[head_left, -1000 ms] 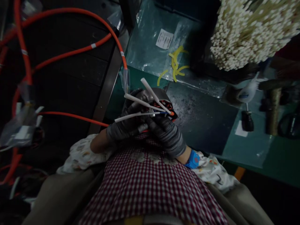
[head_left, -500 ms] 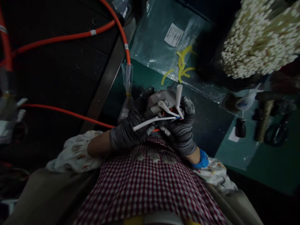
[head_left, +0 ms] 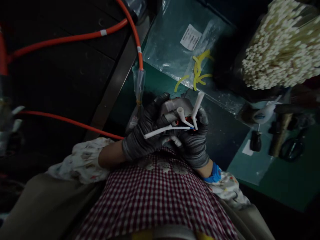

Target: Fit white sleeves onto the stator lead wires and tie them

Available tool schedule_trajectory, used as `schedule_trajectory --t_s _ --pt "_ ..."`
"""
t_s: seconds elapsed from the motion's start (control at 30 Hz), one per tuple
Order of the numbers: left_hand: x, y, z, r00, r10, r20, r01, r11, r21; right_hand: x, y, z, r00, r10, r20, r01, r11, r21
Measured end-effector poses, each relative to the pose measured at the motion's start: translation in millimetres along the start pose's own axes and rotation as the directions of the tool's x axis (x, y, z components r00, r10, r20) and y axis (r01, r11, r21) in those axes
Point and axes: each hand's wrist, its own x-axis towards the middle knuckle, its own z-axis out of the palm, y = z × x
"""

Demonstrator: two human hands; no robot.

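Both hands wear dark grey striped gloves and meet around a grey, rounded metal part [head_left: 183, 102] in front of the checked apron. My left hand [head_left: 146, 133] wraps the part's left side, its thumb and fingers closed on it. On the right side my right hand [head_left: 195, 143] grips the same part. White sleeves stick out between the hands: one long sleeve [head_left: 157, 132] points left across my left glove, a short one [head_left: 180, 112] leans up, and another [head_left: 198, 104] rises at the right. Orange and blue wire shows at their base, partly hidden by fingers.
Orange cables [head_left: 62, 40] cross the dark surface at left. Yellow strips [head_left: 197, 70] lie on a clear plastic bag [head_left: 165, 43] with a label. At right are a bundle of white-tipped strands [head_left: 282, 56], a white bottle [head_left: 262, 114], a black-handled tool [head_left: 255, 141] and scissors [head_left: 292, 146].
The view has shifted slightly. The upright white sleeve now leans further right, and the short one has moved a little right. Both hands keep their hold on the grey part.
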Motion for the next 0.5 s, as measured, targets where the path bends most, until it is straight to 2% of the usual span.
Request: schedule_trajectory --t_s 0.07,0.1,0.23,0.33,0.4,0.5 --pt "0 4 5.3 0.996 -0.083 -0.016 0.083 0.997 0.004 -1 0 -7 1.0 0.006 -0.022 -0.006 1.0 0.021" --pt "0 6 7.4 0.996 -0.086 -0.026 0.086 0.996 -0.002 -1 1 -10 1.0 0.005 -0.023 -0.004 1.0 0.028" --pt "2 7 11.1 0.997 -0.042 -0.07 0.039 0.998 -0.04 2 -2 -19 0.999 -0.02 -0.048 0.023 0.997 0.076" --pt "4 4 8.6 0.999 -0.007 -0.033 0.005 0.998 -0.06 5 -8 -18 0.997 -0.08 0.011 0.079 0.993 0.084" --pt "6 3 5.9 0.999 0.041 -0.036 -0.043 0.997 -0.071 5 -11 -16 0.99 -0.124 0.063 0.122 0.992 0.03" --pt "6 4 3.2 0.994 0.092 -0.066 -0.094 0.995 -0.021 0 -10 -15 0.991 -0.134 0.007 0.134 0.984 -0.121"
